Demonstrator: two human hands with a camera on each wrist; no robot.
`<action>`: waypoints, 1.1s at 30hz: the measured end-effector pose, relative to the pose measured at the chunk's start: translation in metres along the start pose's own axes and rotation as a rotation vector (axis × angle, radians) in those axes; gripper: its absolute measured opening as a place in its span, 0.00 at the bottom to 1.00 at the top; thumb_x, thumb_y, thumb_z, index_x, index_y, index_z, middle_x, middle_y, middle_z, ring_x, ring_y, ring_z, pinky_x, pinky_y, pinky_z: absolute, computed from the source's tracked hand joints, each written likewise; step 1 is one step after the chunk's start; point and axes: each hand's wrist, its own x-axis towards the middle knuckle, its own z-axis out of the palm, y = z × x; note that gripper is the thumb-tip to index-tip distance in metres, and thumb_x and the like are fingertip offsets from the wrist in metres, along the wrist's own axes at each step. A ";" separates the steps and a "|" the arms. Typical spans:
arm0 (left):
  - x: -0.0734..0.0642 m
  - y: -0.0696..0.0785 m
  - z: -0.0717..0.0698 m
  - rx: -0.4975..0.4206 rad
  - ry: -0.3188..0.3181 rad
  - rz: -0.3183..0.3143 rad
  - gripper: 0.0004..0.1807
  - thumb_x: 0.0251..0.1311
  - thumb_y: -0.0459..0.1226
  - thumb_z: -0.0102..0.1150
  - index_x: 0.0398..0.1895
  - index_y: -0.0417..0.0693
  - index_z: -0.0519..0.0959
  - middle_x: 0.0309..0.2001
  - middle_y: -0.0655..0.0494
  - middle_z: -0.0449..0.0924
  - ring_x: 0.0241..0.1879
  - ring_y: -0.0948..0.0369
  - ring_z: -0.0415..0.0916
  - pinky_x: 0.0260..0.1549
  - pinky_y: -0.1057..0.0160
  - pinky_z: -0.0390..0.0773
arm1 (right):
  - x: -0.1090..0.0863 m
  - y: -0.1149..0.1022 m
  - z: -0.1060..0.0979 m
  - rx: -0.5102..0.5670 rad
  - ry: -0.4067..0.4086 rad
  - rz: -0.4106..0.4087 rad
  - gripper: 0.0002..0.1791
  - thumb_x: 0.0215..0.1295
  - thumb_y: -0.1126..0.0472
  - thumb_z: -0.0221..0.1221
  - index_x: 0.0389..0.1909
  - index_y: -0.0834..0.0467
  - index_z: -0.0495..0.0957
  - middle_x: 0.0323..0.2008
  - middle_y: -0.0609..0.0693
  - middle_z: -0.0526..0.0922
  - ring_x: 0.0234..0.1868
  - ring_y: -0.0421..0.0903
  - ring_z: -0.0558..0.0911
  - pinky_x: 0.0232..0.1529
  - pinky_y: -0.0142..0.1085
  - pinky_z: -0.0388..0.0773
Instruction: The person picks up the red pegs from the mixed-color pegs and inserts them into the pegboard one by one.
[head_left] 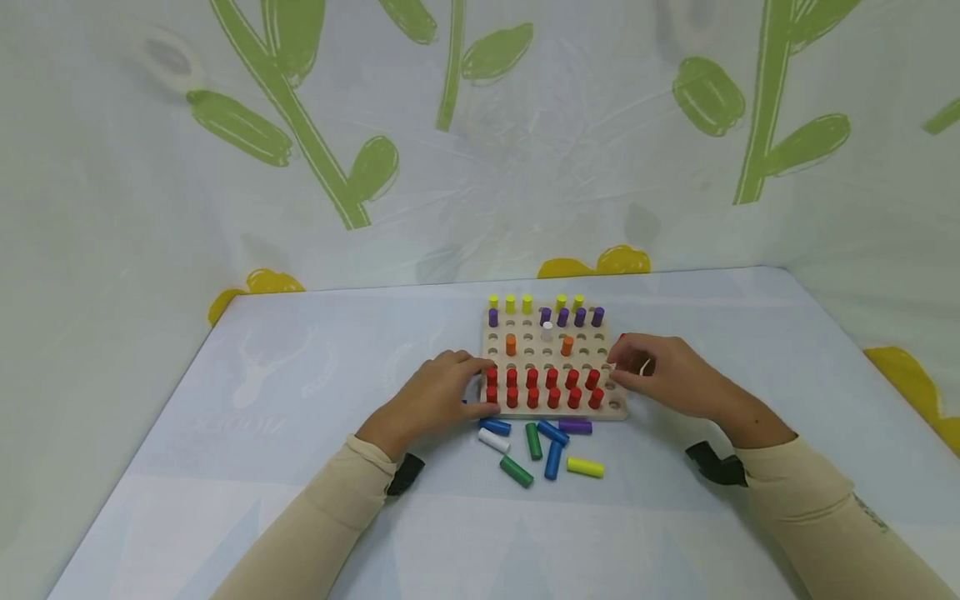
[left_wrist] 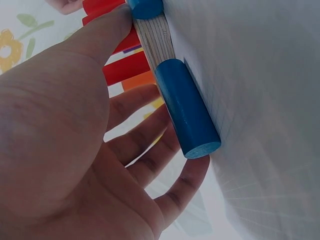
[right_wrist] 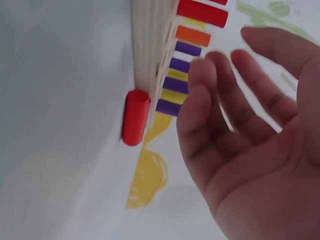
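A wooden pegboard [head_left: 617, 414] stands in the middle of the table, with two rows of red pegs [head_left: 552, 398] upright near its front. Yellow pegs [head_left: 510, 303], purple pegs [head_left: 562, 317], two orange pegs [head_left: 567, 346] and one white peg [head_left: 547, 332] fill holes farther back. My left hand [head_left: 431, 396] rests at the board's left edge, thumb near the front corner, fingers loosely spread. Beside it in the left wrist view lies a blue peg [left_wrist: 187, 110]. At the board's right edge my right hand [head_left: 671, 372] hovers with nothing in its relaxed fingers. A red peg [right_wrist: 136, 117] lies below them.
In front of the board lie loose pegs: a green peg [head_left: 516, 472], a white loose peg [head_left: 493, 440], a yellow loose peg [head_left: 585, 467], a purple loose peg [head_left: 575, 427] and several blue ones. A pale wall [head_left: 585, 183] with green leaf prints rises behind the table [head_left: 300, 517].
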 end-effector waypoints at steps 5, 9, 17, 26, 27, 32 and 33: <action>0.000 0.000 0.000 -0.003 -0.002 0.001 0.39 0.55 0.60 0.68 0.69 0.57 0.73 0.64 0.51 0.76 0.63 0.53 0.73 0.63 0.51 0.76 | 0.003 0.009 -0.001 -0.042 0.037 0.083 0.09 0.66 0.62 0.64 0.45 0.57 0.81 0.35 0.48 0.82 0.37 0.45 0.78 0.35 0.29 0.78; 0.000 0.000 0.000 -0.005 -0.003 -0.004 0.39 0.55 0.60 0.68 0.69 0.57 0.73 0.64 0.52 0.76 0.63 0.53 0.73 0.63 0.51 0.76 | 0.003 0.013 -0.002 -0.044 0.058 0.116 0.11 0.66 0.62 0.65 0.47 0.57 0.80 0.35 0.51 0.83 0.37 0.46 0.79 0.34 0.30 0.78; 0.000 0.000 -0.001 -0.009 -0.004 -0.008 0.39 0.55 0.60 0.68 0.69 0.57 0.73 0.64 0.51 0.76 0.63 0.53 0.73 0.63 0.51 0.76 | 0.003 0.020 -0.003 -0.071 0.071 0.180 0.15 0.66 0.61 0.65 0.51 0.59 0.79 0.37 0.54 0.83 0.39 0.49 0.80 0.34 0.34 0.78; -0.001 0.000 -0.002 -0.015 -0.004 -0.008 0.38 0.55 0.60 0.68 0.68 0.57 0.73 0.64 0.52 0.76 0.63 0.53 0.73 0.63 0.51 0.75 | 0.004 0.026 -0.002 -0.057 -0.012 0.281 0.27 0.68 0.55 0.63 0.63 0.63 0.73 0.41 0.57 0.82 0.42 0.51 0.80 0.37 0.37 0.80; -0.001 0.000 -0.002 -0.016 -0.004 -0.010 0.38 0.55 0.60 0.68 0.68 0.57 0.73 0.64 0.52 0.76 0.63 0.53 0.73 0.63 0.51 0.75 | 0.004 0.026 -0.002 -0.059 -0.021 0.288 0.28 0.68 0.54 0.62 0.64 0.64 0.72 0.41 0.57 0.82 0.42 0.51 0.80 0.38 0.37 0.81; -0.002 0.001 -0.002 -0.016 -0.006 -0.006 0.38 0.56 0.59 0.68 0.68 0.57 0.73 0.64 0.51 0.76 0.63 0.53 0.73 0.63 0.51 0.75 | 0.005 0.028 -0.003 -0.076 -0.045 0.300 0.32 0.68 0.53 0.62 0.67 0.67 0.69 0.42 0.59 0.82 0.42 0.51 0.80 0.38 0.38 0.82; -0.002 0.001 -0.002 -0.014 -0.004 -0.005 0.38 0.56 0.59 0.68 0.68 0.57 0.73 0.64 0.51 0.76 0.63 0.53 0.73 0.63 0.51 0.76 | 0.006 0.028 -0.003 -0.078 -0.049 0.297 0.33 0.68 0.53 0.62 0.67 0.67 0.69 0.42 0.59 0.82 0.42 0.51 0.80 0.38 0.38 0.81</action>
